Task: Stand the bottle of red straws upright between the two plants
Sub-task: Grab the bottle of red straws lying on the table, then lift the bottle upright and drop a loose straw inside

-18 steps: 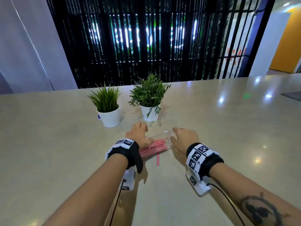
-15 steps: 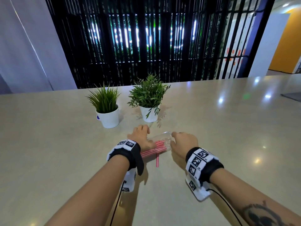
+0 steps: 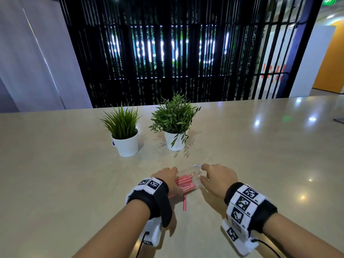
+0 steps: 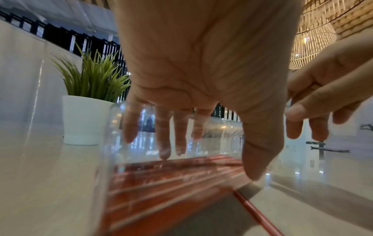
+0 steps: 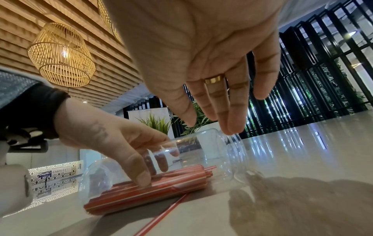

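A clear plastic bottle point(image 3: 194, 175) lies on its side on the table, with a bundle of red straws point(image 3: 183, 183) inside it. My left hand point(image 3: 167, 176) grips its base end, fingers curled over the top and thumb on the near side point(image 4: 260, 159). My right hand point(image 3: 217, 175) arches over the neck end, and its nearly straight fingertips point(image 5: 232, 129) touch the bottle's shoulder point(image 5: 220, 143). One loose red straw point(image 3: 184, 202) lies on the table beside the bottle. Further back stand a grass plant point(image 3: 122, 125) and a leafy plant point(image 3: 174, 118), each in a white pot, with a gap between them.
The beige table point(image 3: 260, 164) runs wide to both sides and ends at a far edge behind the plants. Beyond that edge is a black slatted screen point(image 3: 167, 53). Woven lamps point(image 5: 60, 54) hang overhead.
My right hand's fingers have uncurled and now lie spread over the bottle's neck end. The left hand keeps its hold, and the bottle still lies on its side.
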The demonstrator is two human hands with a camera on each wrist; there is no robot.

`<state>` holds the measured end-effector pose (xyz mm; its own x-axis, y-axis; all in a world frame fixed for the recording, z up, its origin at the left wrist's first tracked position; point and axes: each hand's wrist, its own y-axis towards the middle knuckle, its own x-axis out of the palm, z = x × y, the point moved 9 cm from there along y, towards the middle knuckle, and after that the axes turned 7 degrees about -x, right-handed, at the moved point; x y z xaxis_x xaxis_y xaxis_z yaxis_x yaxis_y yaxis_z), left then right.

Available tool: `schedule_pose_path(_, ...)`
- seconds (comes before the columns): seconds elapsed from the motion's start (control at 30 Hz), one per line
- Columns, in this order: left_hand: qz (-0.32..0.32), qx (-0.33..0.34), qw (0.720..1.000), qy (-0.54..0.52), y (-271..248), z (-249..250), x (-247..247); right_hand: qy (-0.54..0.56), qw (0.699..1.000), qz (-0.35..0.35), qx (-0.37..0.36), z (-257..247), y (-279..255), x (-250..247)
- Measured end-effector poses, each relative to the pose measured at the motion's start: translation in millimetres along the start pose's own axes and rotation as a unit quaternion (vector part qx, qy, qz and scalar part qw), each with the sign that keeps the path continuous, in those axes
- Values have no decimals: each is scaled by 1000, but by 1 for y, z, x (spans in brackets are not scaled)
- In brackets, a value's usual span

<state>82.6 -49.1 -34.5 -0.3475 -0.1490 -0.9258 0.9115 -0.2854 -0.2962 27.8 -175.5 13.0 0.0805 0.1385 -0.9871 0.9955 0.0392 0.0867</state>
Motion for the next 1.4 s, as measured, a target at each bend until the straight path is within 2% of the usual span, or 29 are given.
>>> schedule_pose_path(0.07, 0, 2, 1000, -4, -2, -1, -4, 3, 1000, -4, 5, 0, 1, 2)
schedule_pose_path(0.17, 58, 2, 995, -82, -6, -11, -26, 10, 1000, -11, 13, -1, 3, 6)
schedule_pose_path(0.27, 129, -2, 973, -192, -16, -32, -52, 15, 999, -37, 17, -6, 7, 12)
schedule_pose_path(0.37, 155, 16, 947, -281, -31, -43, -69, 48, 995, -86, 26, -13, 18, 28)
schedule_pose_path(0.47, 176, 27, 932, -317, -45, -49, -74, 136, 981, -126, 58, -21, 30, 47)
schedule_pose_path(0.53, 195, 31, 924, -326, -52, -52, -72, 156, 973, -148, 83, -26, 35, 56)
schedule_pose_path(0.63, 197, 36, 904, -379, -57, -61, -69, 108, 975, -168, 93, -34, 38, 62)
schedule_pose_path(0.8, 197, 73, 880, -427, -66, -65, -64, -18, 986, -156, 54, -49, 44, 63)
schedule_pose_path(1.0, 257, 78, 819, -507, -76, -68, -65, -19, 988, -141, 59, -46, 45, 59)
schedule_pose_path(1.07, 273, 82, 806, -519, -78, -70, -66, -1, 988, -137, 68, -42, 46, 59)
schedule_pose_path(1.23, 240, 92, 826, -502, -77, -66, -60, 40, 983, -156, 93, -35, 47, 62)
schedule_pose_path(1.4, 208, 79, 837, -499, -73, -66, -45, 78, 979, -165, 85, -37, 47, 67)
